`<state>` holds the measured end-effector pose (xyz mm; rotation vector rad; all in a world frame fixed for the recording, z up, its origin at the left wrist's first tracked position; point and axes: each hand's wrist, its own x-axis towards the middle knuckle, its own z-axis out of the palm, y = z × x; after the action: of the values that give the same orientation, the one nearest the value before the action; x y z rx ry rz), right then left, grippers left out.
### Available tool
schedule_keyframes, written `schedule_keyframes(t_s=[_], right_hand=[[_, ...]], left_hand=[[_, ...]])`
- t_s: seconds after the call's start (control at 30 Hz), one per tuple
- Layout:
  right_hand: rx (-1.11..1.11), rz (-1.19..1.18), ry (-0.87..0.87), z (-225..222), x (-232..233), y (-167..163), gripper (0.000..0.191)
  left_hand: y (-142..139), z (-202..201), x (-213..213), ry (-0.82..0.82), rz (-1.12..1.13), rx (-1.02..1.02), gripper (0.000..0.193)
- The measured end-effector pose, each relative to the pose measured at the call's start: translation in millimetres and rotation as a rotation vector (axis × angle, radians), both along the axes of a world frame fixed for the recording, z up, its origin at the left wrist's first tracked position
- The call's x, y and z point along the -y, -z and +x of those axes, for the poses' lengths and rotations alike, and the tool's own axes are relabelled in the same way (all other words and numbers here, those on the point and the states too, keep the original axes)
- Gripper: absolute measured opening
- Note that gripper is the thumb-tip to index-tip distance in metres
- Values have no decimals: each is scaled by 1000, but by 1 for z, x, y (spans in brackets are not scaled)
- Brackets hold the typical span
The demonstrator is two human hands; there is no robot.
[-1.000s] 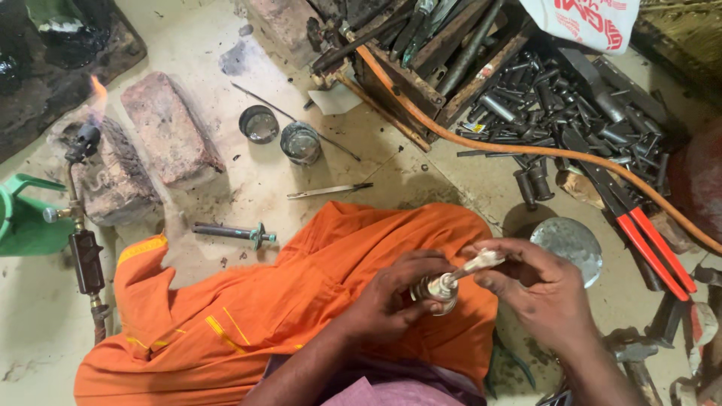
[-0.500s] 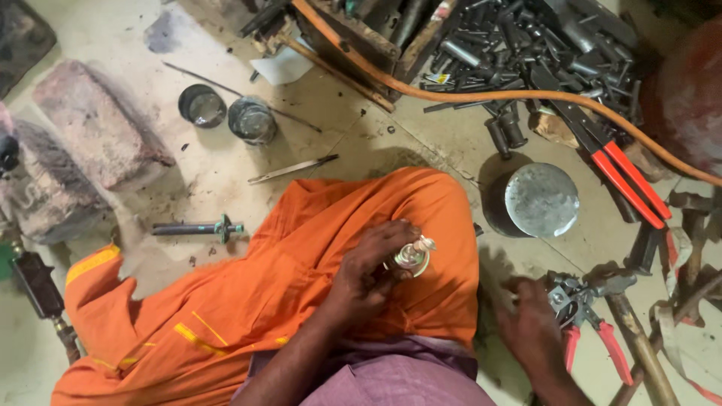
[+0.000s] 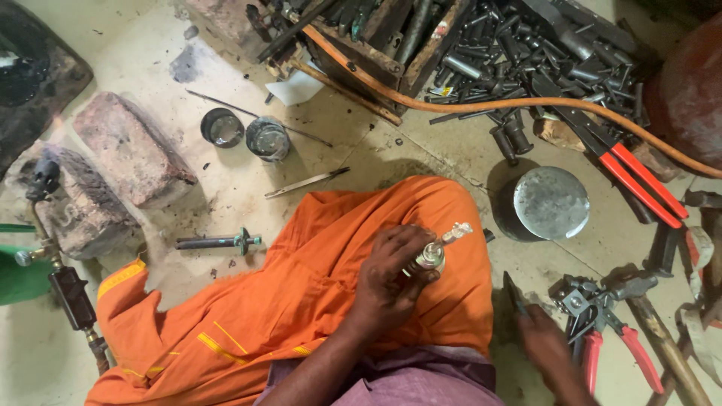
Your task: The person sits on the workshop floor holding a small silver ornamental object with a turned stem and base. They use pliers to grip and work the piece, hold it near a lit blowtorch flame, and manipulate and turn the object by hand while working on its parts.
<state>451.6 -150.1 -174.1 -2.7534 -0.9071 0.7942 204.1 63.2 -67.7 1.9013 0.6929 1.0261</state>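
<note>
My left hand (image 3: 391, 278) grips a small shiny metal fitting (image 3: 440, 248) with a pale tip, held over my knee, which is draped in orange cloth (image 3: 301, 301). At the lower right my right hand (image 3: 545, 349) rests on the floor, its fingers closed around a thin dark tool (image 3: 515, 293) that sticks up and away from me. Red-handled pliers (image 3: 602, 331) lie just to the right of that hand.
A round metal block (image 3: 549, 203) stands beyond my knee. Red-handled cutters (image 3: 624, 169), an orange hose (image 3: 481, 101) and a heap of dark metal parts (image 3: 526, 53) lie behind. Two bricks (image 3: 128, 154), two small tins (image 3: 244, 131), a torch (image 3: 53, 248) and a bolt (image 3: 218, 242) sit left.
My right hand let go of the fitting, dropped to the floor by the pliers and took up a thin dark tool. The left hand still holds the fitting over my knee.
</note>
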Motion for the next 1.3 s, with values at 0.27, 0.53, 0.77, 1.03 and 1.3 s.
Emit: schedule_keyframes(t_s=[0.27, 0.53, 0.77, 1.03, 1.3], right_hand=[[175, 398, -193, 7, -15, -106, 23], [396, 566, -783, -34, -79, -159, 21], [378, 427, -903, -43, -85, -156, 43], [351, 433, -926, -49, -82, -148, 57], [466, 446, -1018, -43, -78, -131, 53]], left_hand=[[9, 4, 5, 1, -15, 18, 50], [2, 8, 11, -54, 1, -19, 49], [-3, 17, 19, -117, 47, -50, 48], [0, 16, 22, -103, 64, -77, 51], [7, 16, 22, -90, 75, -55, 52]])
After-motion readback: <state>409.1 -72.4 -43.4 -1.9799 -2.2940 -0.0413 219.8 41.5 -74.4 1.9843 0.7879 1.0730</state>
